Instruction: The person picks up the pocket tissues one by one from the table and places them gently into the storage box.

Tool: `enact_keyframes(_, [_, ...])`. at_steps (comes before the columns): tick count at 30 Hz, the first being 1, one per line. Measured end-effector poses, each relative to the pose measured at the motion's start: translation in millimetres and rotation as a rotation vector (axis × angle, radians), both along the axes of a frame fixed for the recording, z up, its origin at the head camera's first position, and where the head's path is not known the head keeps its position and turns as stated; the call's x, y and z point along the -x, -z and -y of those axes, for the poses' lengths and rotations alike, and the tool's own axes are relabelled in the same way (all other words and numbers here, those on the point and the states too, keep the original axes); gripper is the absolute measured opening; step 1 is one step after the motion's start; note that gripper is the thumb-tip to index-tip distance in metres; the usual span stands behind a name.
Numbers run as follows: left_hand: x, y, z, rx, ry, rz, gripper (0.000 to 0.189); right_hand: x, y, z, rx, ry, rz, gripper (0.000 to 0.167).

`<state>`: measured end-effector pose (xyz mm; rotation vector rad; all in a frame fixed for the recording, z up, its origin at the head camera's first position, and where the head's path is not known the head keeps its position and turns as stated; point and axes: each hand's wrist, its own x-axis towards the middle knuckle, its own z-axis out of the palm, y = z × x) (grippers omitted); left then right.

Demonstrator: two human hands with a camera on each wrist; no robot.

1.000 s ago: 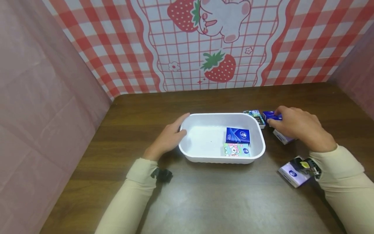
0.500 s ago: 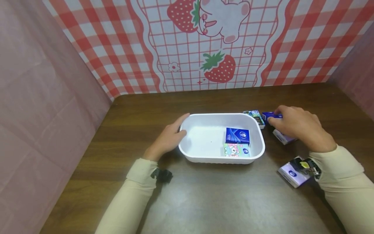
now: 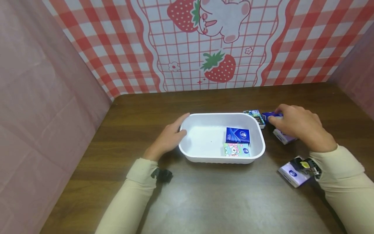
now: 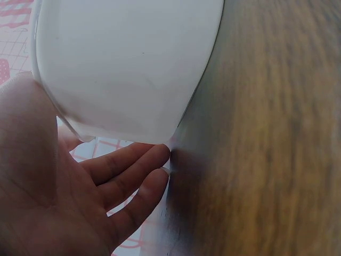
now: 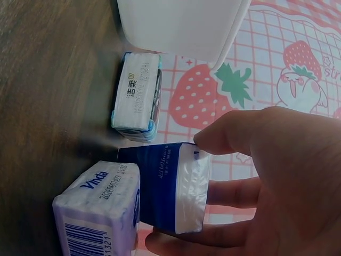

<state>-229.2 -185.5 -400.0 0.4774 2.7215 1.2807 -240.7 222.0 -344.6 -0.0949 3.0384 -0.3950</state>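
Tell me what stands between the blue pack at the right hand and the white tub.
The patterned pack lies between the blue pack and the white tub, at the tub's far right corner; the tub wall would likely block sliding.

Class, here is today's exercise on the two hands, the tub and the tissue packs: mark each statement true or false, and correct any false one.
1. The left hand touches the white plastic tub. True.

2. Three packs lie in the tub. False: two show there, a dark blue tissue pack and a pale tissue pack with a cartoon animal.

3. The right hand pinches another dark blue tissue pack, outside the tub. True.

4. A lavender tissue pack lies on the table. True.

5. The tabletop is red-and-white checked. False: it is brown wood-grain; the checked backdrop stands behind it.
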Motion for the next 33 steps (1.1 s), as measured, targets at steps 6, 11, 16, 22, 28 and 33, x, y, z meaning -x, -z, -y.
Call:
enact_keyframes(6, [-0.3, -0.4, 0.1, 0.006, -0.004, -0.002, 0.061, -0.6, -0.8, 1.3, -0.001, 0.002, -0.011, 0.071])
enact_keyframes(11, [-0.6, -1.0, 0.4, 0.003, -0.005, -0.004, 0.062, -2.3, -1.5, 1.3, 0.008, -0.004, -0.022, 0.069])
enact_keyframes(16, [-0.5, -0.7, 0.2, 0.003, -0.008, -0.005, 0.061, -3.0, -2.4, 1.8, 0.012, -0.006, -0.035, 0.066])
enact_keyframes(22, [0.0, -0.8, -0.1, 0.001, -0.01, -0.005, 0.06, -2.5, -4.9, 2.9, 0.009, -0.009, -0.045, 0.064])
enact_keyframes(28, [0.8, 0.2, 0.0, 0.004, -0.01, -0.007, 0.06, -5.0, -6.0, 3.3, 0.016, -0.005, -0.051, 0.064])
enact_keyframes(33, [0.7, 0.9, 0.6, -0.003, -0.005, -0.004, 0.061, -6.7, -8.4, 3.6, 0.018, -0.007, -0.05, 0.064])
